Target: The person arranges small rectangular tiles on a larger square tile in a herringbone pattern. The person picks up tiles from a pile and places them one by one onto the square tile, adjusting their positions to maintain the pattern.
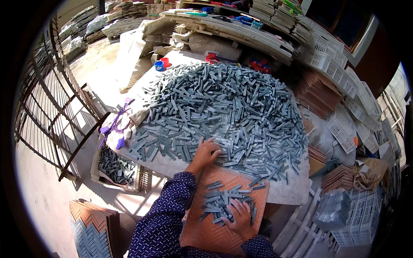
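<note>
A wide heap of small grey stone strips [241, 103] covers the pale worktable. At its near edge rests my left hand [205, 153], its fingers apart and slightly bent over the strips; I see nothing held in it. Against the table's near side lies an orange herringbone mould tray [215, 239] with zigzag grooves. Loose grey strips [219, 201] are scattered in a small pile on the tray. My right hand [239, 217] lies over that pile with its fingers spread, touching strips. What is under its palm is hidden.
At lower left stand stacked orange trays [81, 206], the front one partly filled with grey strips. A crate of strips [140, 178] sits below the table's left side. Purple-handled tools [115, 127] lie at the table's left edge. White plastic crates [357, 215] stand at right.
</note>
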Motion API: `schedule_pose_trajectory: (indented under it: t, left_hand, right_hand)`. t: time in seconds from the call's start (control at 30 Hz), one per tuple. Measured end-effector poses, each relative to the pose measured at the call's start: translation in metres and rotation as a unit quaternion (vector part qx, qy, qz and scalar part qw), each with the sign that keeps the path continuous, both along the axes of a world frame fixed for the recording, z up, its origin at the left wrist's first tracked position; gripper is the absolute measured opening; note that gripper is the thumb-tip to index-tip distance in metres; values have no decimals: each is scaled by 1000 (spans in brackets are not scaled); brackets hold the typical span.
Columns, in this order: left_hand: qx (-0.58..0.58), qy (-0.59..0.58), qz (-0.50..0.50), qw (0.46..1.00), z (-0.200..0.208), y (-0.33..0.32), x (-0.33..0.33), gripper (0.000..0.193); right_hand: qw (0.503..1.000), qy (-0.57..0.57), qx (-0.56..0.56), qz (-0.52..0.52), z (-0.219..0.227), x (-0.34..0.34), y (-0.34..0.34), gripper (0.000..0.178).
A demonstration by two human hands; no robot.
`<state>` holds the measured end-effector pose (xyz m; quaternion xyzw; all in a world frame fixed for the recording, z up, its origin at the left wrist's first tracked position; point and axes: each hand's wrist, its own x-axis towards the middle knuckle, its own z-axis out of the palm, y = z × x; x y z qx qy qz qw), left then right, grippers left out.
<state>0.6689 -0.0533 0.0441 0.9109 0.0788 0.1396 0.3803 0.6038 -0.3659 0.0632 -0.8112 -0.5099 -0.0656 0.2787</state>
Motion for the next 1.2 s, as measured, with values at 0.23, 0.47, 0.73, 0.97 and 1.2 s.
schedule_pose_trajectory:
  t: [0.23,0.47,0.73,0.97,1.2]
  left_hand:
    - [136,-63,249,957,-3,6,-34,75]
    - [125,-63,317,938,-44,29,-35,58]
    - [-248,-253,144,924,-20,14,-3,27]
    - [13,-164,-36,986,18,-63,14,42]
    - [159,40,237,958,-34,-7,11,56]
  right_hand:
    - [1000,16,8,1,1,1,-1,47]
    - [999,15,29,-3,-2,-3,2,48]
    - [1000,9,19,-6,0,-1,1,47]
    - [987,145,67,14,11,15,-5,48]
    - [974,126,79,-171,2,149,54,63]
